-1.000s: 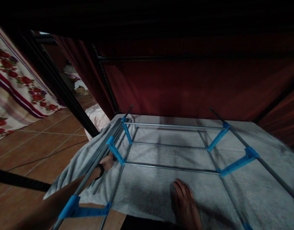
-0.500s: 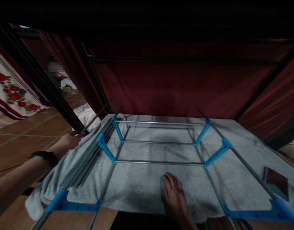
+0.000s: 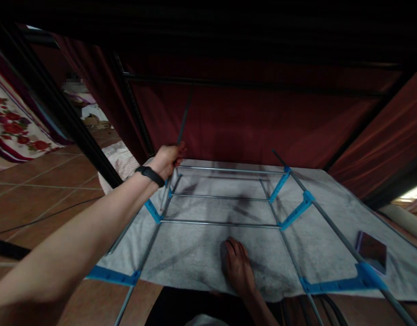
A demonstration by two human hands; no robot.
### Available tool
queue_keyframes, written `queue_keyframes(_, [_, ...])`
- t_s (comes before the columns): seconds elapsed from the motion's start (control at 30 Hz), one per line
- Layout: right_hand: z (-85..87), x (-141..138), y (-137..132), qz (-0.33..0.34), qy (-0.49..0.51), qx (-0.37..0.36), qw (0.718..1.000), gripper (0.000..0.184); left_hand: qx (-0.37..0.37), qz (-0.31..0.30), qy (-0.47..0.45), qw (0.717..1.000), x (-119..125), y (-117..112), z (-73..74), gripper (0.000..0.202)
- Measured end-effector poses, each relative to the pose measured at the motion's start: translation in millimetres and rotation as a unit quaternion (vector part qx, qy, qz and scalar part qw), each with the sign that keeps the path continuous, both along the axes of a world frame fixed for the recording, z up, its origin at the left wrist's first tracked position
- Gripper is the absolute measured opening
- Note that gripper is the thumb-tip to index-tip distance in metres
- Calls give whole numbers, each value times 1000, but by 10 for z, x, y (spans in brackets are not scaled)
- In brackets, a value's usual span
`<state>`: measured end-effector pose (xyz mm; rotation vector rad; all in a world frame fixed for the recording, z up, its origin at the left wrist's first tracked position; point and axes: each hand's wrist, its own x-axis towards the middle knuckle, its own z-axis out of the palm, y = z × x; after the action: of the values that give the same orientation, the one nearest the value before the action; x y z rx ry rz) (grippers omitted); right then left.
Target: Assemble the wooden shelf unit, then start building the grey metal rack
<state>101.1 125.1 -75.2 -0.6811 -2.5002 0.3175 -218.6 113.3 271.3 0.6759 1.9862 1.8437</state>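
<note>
My left hand (image 3: 169, 159) is closed around a thin grey metal tube (image 3: 184, 118). The tube slants upward in front of the dark red curtain, and its lower part drops over the left side of a rack frame. This frame has metal rods (image 3: 222, 223) joined by blue plastic connectors (image 3: 297, 213) and rests on a grey blanket (image 3: 194, 258). My left forearm hides some of the left connectors and most of the loose tubes (image 3: 122, 235). Inside the near part of the frame, my right hand (image 3: 240, 265) lies on the blanket, fingers stretched out, holding nothing.
A phone (image 3: 371, 251) lies on the blanket at the right. Dark red curtains (image 3: 249, 127) and black metal posts (image 3: 72, 117) surround the blanket-covered surface. Tiled floor (image 3: 52, 199) shows at the left, with a cable (image 3: 59, 213) across it and a flowered cloth hanging above (image 3: 14, 122).
My left hand has moved right and away from me, carrying the tube from beyond the left edge to over the frame, and the tube stands steeper. The right hand stays on the blanket.
</note>
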Motion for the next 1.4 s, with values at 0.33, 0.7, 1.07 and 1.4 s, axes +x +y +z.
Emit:
queue_keyframes(0.33, [-35,11,43,-1,30,-52,998,53,31,-116,-10,993,1291,-61,-1187,35])
queue_keyframes(0.7, [111,-150,499,-56,261,-393,880,33,-234,-114,238,936,1430,-971,-2323,36])
queue_keyframes(1.07, [298,45,1047,-96,111,-100,984,39,-368,-157,399,825,1325,-972,-2566,26])
queue_keyframes(1.4, [109,454,1557,-52,-109,63,991,35,-391,-115,475,780,884,-797,-2679,44])
